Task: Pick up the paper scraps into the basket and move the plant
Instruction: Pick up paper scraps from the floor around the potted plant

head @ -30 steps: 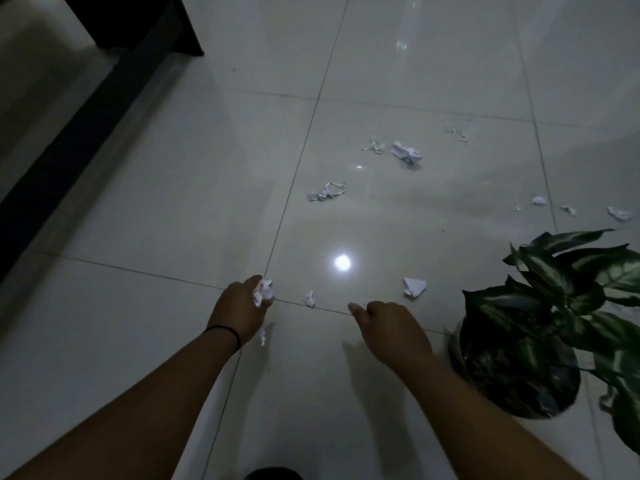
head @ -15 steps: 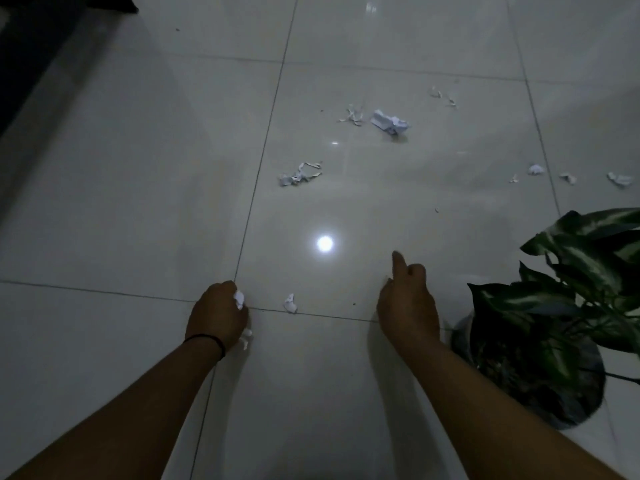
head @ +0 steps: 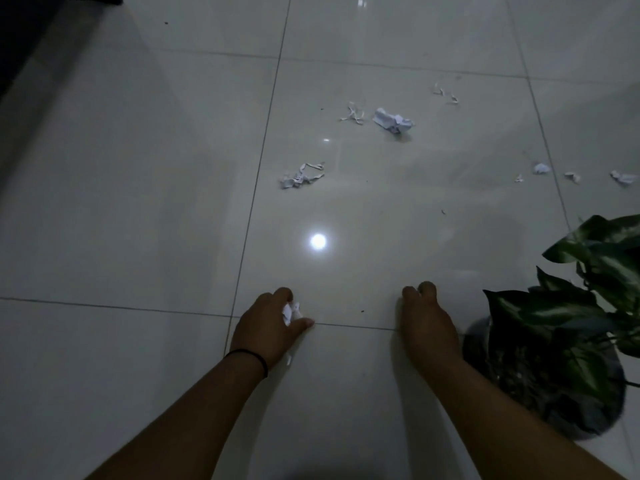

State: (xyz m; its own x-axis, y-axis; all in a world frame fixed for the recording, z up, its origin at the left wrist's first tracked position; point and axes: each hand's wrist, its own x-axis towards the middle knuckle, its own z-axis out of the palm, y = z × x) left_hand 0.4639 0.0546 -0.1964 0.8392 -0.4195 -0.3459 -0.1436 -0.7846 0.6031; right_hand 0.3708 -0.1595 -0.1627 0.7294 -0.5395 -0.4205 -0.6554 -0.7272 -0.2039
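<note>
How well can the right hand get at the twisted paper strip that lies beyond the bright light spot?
Probably yes. Only bare floor tile lies between the right hand and the twisted paper strip; the plant stands aside. The strip is well ahead, so the arm likely must stretch forward.

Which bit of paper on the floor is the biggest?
The crumpled white wad far ahead, right of the thin curly strips. It is one chunky lump; the other scraps are thin shreds or tiny bits.

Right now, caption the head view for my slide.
Left hand clutching white paper scraps, right hand closed beside the potted plant; more scraps litter the tiled floor.
</note>
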